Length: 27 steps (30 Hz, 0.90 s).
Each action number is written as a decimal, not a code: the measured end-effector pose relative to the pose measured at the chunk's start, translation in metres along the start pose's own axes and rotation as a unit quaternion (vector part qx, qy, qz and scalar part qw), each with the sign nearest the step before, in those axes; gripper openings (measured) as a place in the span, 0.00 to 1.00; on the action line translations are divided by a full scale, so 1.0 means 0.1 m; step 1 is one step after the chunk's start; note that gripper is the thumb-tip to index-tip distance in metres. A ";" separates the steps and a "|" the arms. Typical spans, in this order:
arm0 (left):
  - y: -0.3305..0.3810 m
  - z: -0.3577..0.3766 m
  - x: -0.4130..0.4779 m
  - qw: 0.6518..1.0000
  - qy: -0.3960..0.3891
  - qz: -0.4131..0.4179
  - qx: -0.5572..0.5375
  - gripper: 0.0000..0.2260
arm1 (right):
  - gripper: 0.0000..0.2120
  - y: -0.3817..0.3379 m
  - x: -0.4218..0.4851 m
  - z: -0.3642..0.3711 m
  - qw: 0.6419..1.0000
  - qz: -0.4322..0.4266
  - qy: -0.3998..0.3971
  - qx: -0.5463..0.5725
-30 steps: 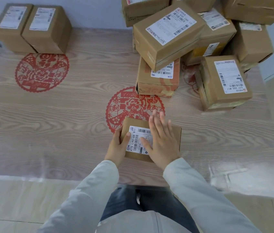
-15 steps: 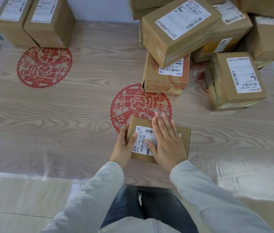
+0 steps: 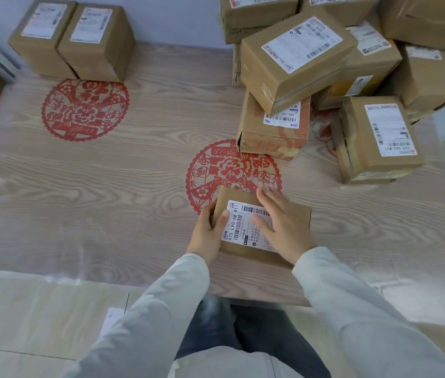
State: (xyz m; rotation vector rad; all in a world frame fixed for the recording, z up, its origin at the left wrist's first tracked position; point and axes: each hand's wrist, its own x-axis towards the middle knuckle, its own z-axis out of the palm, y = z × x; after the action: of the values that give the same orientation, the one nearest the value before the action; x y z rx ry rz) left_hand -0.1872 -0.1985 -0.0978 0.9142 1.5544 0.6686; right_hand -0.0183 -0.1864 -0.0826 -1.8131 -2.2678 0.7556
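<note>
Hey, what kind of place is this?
Likely a parcel sorting or pickup spot: a heap of labelled cardboard boxes on a table, and a small box with a shipping label held by the left hand and right hand.

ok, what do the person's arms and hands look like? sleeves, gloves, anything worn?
Both hands are bare: left hand and right hand show no gloves, rings or watch. Long, loose, pale grey-green sleeves, plain and unmarked, cover both arms to the wrists.

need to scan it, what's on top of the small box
A white label, its right part hidden under the flat right hand; the left hand grips the box.
</note>
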 end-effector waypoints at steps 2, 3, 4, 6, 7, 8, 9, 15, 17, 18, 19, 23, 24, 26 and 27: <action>0.01 0.00 -0.05 0.999 0.032 -0.001 -0.022 0.23 | 0.29 0.09 0.00 -0.19 0.998 0.029 0.007 0.054; 0.01 0.01 -0.09 0.998 0.052 -0.004 -0.044 0.24 | 0.29 0.16 -0.01 -0.28 0.996 0.049 0.012 0.075; 0.00 0.02 -0.13 0.995 0.072 -0.007 -0.072 0.24 | 0.29 0.25 0.00 -0.37 0.993 0.065 0.015 0.098; -0.09 0.05 -0.22 0.987 0.110 -0.015 -0.113 0.28 | 0.28 0.43 0.00 -0.47 0.984 0.090 0.009 0.151; -0.14 0.07 -0.29 0.984 0.128 -0.024 -0.123 0.30 | 0.27 0.52 0.00 -0.50 0.980 0.100 0.000 0.172; -0.20 0.12 -0.35 0.980 0.146 -0.034 -0.132 0.31 | 0.27 0.62 0.00 -0.52 0.975 0.110 -0.010 0.191; -0.26 0.16 -0.42 0.976 0.161 -0.043 -0.139 0.32 | 0.27 0.70 0.00 -0.52 0.971 0.119 -0.022 0.207; -0.46 0.80 -0.82 0.957 0.193 -0.076 -0.200 0.33 | 0.22 1.05 0.01 -0.43 0.948 0.098 -0.107 0.284; -0.44 1.02 -0.91 0.964 0.159 -0.085 -0.195 0.34 | 0.21 1.05 0.02 -0.43 0.936 0.090 -0.129 0.316; -0.42 1.12 -0.94 0.967 0.138 -0.082 -0.195 0.34 | 0.20 1.05 0.04 -0.44 0.934 0.082 -0.139 0.320; -0.39 1.22 -0.96 0.971 0.116 -0.076 -0.195 0.33 | 0.20 1.05 0.05 -0.44 0.934 0.076 -0.148 0.317; -0.31 1.52 -0.96 0.978 0.051 -0.063 -0.194 0.29 | 0.11 1.08 0.08 -0.40 0.935 0.075 -0.169 0.303; -0.27 1.56 -0.95 0.974 0.052 -0.066 -0.209 0.23 | 0.11 1.08 0.08 -0.39 0.934 0.077 -0.170 0.303; -0.23 1.61 -0.91 0.968 0.070 -0.067 -0.230 0.18 | 0.11 1.09 0.08 -0.39 0.933 0.076 -0.173 0.306; -0.23 1.62 -0.90 0.968 0.080 -0.067 -0.229 0.16 | 0.12 1.10 0.08 -0.40 0.933 0.073 -0.174 0.305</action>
State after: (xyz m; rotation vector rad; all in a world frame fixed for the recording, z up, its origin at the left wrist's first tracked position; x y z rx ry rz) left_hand -0.0292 -0.2974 -0.0980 0.4139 1.4962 0.9714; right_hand 0.0918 -0.1515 -0.1006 -1.6329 -1.7606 1.6988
